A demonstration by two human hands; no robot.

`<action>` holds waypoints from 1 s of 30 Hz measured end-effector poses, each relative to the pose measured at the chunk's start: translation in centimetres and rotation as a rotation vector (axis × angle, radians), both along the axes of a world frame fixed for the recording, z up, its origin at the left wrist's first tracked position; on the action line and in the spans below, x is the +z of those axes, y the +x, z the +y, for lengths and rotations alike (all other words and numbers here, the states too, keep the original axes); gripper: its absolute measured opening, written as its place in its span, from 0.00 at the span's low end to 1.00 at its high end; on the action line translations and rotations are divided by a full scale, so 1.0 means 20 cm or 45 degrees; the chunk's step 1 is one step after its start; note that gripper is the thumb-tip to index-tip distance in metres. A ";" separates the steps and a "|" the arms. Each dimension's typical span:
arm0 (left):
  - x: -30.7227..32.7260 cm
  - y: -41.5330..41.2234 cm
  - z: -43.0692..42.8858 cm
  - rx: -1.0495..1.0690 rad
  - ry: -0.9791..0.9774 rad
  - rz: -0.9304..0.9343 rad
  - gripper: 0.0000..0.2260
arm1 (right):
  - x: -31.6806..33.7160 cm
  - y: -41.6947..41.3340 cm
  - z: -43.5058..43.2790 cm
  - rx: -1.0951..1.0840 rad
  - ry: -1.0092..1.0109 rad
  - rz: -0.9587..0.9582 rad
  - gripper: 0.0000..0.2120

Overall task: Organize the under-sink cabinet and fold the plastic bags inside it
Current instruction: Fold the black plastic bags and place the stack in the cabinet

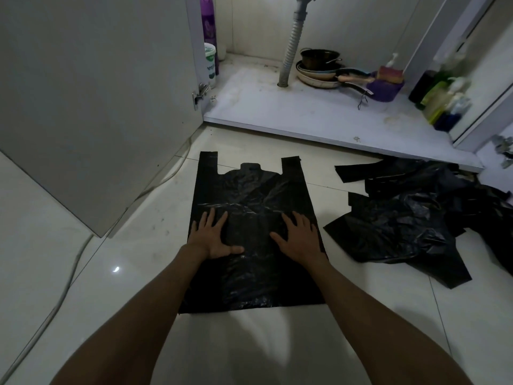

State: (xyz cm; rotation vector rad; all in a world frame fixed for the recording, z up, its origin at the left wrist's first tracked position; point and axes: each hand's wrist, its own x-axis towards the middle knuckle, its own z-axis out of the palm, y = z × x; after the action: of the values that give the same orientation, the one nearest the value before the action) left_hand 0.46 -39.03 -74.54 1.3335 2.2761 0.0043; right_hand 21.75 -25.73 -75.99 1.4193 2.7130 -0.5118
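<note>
We've got one black plastic bag spread flat on the tile floor, just in front of the open under-sink cabinet, handles pointing twd it. Our left hand & right hand both lie palm-down on the bag's middle, fingers straight & spread, pressing it flat, gripping nothing. To the right, near but apart, sits a crumpled pile of black bags. Inside the cabinet: drain hose at centre, stacked pans just right of it, purple bowl w/ a sponge on top, bottles far right, purple spray can & white tub at left. The cabinet door stands open on the left; a white cable runs along the floor by it.
</note>
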 end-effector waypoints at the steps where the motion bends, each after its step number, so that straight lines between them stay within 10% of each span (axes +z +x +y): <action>1: 0.02 -0.01 0.01 -0.011 -0.047 0.014 0.54 | 0.01 0.00 0.00 -0.012 0.036 -0.002 0.34; 11: 0.10 0.02 0.02 -0.097 0.051 0.275 0.49 | 0.04 0.06 -0.03 -0.127 0.267 0.043 0.24; 30: 0.06 -0.08 0.21 -0.054 -0.278 -0.009 0.66 | 0.18 -0.24 0.60 -0.746 -0.379 0.212 0.35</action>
State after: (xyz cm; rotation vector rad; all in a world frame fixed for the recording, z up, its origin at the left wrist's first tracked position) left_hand -1.11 -34.87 -73.31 1.2633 2.1707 -0.2464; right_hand 16.92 -13.75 -72.48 2.1394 2.1531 -1.0456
